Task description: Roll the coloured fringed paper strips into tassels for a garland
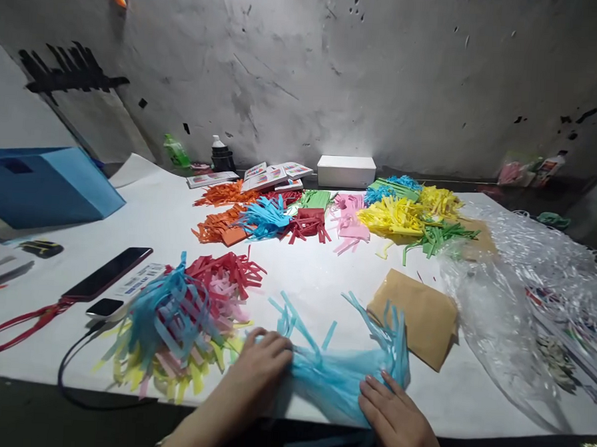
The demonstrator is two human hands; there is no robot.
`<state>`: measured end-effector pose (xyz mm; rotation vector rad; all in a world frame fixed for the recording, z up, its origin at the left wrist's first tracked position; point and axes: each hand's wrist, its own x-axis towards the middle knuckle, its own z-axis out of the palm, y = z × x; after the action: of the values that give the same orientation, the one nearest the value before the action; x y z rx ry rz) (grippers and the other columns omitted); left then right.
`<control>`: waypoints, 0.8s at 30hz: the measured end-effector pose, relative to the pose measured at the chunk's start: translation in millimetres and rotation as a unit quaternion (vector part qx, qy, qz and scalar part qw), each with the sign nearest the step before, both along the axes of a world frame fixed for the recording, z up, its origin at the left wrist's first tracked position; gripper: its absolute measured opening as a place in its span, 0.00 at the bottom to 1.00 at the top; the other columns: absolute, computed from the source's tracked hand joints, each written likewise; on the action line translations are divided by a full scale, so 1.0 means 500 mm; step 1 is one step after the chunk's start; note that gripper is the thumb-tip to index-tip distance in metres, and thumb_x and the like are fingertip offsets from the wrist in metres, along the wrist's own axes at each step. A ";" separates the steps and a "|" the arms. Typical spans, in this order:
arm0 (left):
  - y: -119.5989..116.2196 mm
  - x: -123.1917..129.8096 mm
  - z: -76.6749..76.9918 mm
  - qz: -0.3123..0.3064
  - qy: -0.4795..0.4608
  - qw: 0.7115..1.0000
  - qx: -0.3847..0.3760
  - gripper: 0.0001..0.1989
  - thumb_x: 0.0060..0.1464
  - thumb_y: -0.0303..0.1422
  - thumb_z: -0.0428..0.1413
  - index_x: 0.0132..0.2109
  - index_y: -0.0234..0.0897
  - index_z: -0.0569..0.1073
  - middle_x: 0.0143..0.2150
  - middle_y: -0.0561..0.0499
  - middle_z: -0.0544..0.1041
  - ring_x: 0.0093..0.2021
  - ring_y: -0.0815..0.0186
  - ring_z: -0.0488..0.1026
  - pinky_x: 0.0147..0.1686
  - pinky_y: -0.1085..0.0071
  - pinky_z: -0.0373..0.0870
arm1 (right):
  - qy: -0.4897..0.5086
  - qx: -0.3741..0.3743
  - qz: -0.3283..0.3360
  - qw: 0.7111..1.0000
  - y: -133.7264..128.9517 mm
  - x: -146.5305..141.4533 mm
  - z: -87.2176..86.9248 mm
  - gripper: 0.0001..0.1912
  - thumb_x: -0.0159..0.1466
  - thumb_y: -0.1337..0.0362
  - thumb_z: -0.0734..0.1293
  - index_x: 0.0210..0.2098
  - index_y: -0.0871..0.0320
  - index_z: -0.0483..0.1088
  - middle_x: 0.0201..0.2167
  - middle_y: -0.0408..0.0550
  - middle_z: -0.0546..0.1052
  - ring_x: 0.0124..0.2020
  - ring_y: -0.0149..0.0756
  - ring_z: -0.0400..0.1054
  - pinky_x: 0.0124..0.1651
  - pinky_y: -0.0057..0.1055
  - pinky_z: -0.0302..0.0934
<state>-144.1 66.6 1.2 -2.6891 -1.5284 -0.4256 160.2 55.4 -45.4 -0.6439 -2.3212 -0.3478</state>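
Note:
A light-blue fringed tissue-paper sheet [338, 369] lies along the front edge of the white table, its cut strips spreading at both ends. My left hand [266, 358] is at its left end, fingers curled over the paper; the thumb is hidden. On the right side of the sheet rests my right hand [393, 412], its fingers stretched out over the paper. Some blue strips hang below the table edge between my arms. Left of my left hand is a heap of fringed tissue paper [174, 310] in blue, red, pink and yellow.
Fringed paper bundles [399, 215] in several colours line the back of the white table [306, 277], with a white box [346, 172] behind. Brown envelopes [418, 316] and clear plastic bags [493, 334] lie right. A phone [108, 273], a cabled device [104, 308] and a blue box [50, 184] are left.

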 end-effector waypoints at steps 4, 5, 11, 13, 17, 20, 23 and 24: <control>-0.018 -0.058 0.039 0.078 0.012 0.996 0.027 0.10 0.54 0.26 0.59 0.44 0.44 0.76 0.49 0.46 0.80 0.49 0.50 0.75 0.50 0.53 0.66 | 0.006 -0.009 -0.007 1.000 -0.004 0.007 0.009 0.20 0.63 0.79 0.55 0.47 0.65 0.73 0.43 0.54 0.83 0.49 0.42 0.78 0.55 0.41 0.73; -0.027 -0.044 0.046 0.061 -0.003 0.998 0.034 0.14 0.54 0.28 0.60 0.48 0.45 0.75 0.53 0.45 0.78 0.52 0.50 0.73 0.51 0.52 0.66 | 0.009 -0.009 -0.009 1.000 -0.004 0.003 0.012 0.20 0.63 0.79 0.56 0.47 0.65 0.74 0.43 0.54 0.83 0.49 0.43 0.78 0.55 0.42 0.73; -0.055 0.139 -0.019 -0.116 -0.117 0.985 0.040 0.12 0.58 0.29 0.59 0.50 0.40 0.73 0.50 0.47 0.81 0.49 0.57 0.75 0.54 0.57 0.68 | 0.039 -0.007 -0.002 0.999 -0.010 -0.019 0.018 0.19 0.67 0.77 0.55 0.49 0.65 0.73 0.43 0.55 0.83 0.50 0.41 0.77 0.56 0.41 0.72; -0.054 0.159 -0.049 -0.126 -0.145 0.980 0.044 0.06 0.63 0.24 0.54 0.42 0.39 0.73 0.43 0.50 0.82 0.44 0.61 0.76 0.47 0.64 0.71 | 0.036 -0.022 0.009 0.999 -0.014 -0.009 0.017 0.18 0.67 0.77 0.55 0.49 0.65 0.73 0.43 0.54 0.83 0.50 0.41 0.77 0.55 0.42 0.72; -0.054 0.124 -0.056 -0.073 -0.160 0.984 -0.008 0.09 0.66 0.24 0.49 0.40 0.38 0.73 0.38 0.50 0.81 0.40 0.61 0.76 0.42 0.65 0.72 | 0.043 -0.079 -0.019 0.996 -0.020 0.006 0.021 0.15 0.68 0.74 0.58 0.49 0.61 0.72 0.40 0.52 0.82 0.50 0.43 0.76 0.54 0.43 0.70; -0.044 0.105 -0.039 0.030 -0.107 0.992 -0.063 0.09 0.64 0.24 0.51 0.37 0.38 0.74 0.35 0.50 0.80 0.37 0.60 0.76 0.39 0.66 0.71 | 0.117 -0.113 -0.093 0.982 -0.013 -0.018 0.021 0.10 0.70 0.70 0.59 0.41 0.56 0.72 0.33 0.48 0.80 0.39 0.41 0.76 0.47 0.40 0.68; -0.020 0.117 -0.035 0.123 -0.054 0.986 -0.101 0.08 0.63 0.26 0.53 0.37 0.38 0.76 0.34 0.48 0.81 0.37 0.59 0.78 0.37 0.66 0.71 | 0.151 -0.139 -0.192 0.960 0.008 -0.057 0.010 0.12 0.73 0.64 0.58 0.35 0.55 0.70 0.28 0.46 0.76 0.30 0.39 0.71 0.40 0.38 0.63; -0.012 0.124 -0.036 0.142 -0.044 0.983 -0.105 0.08 0.63 0.27 0.53 0.37 0.37 0.76 0.33 0.47 0.81 0.36 0.58 0.78 0.36 0.66 0.70 | 0.150 -0.144 -0.220 0.953 0.016 -0.066 0.007 0.14 0.74 0.62 0.57 0.35 0.55 0.70 0.27 0.46 0.75 0.29 0.40 0.70 0.39 0.39 0.61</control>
<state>-82.2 60.7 -17.0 -2.5649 -2.0531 -0.3962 127.1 63.2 -42.0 -1.2735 -1.9365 -0.0967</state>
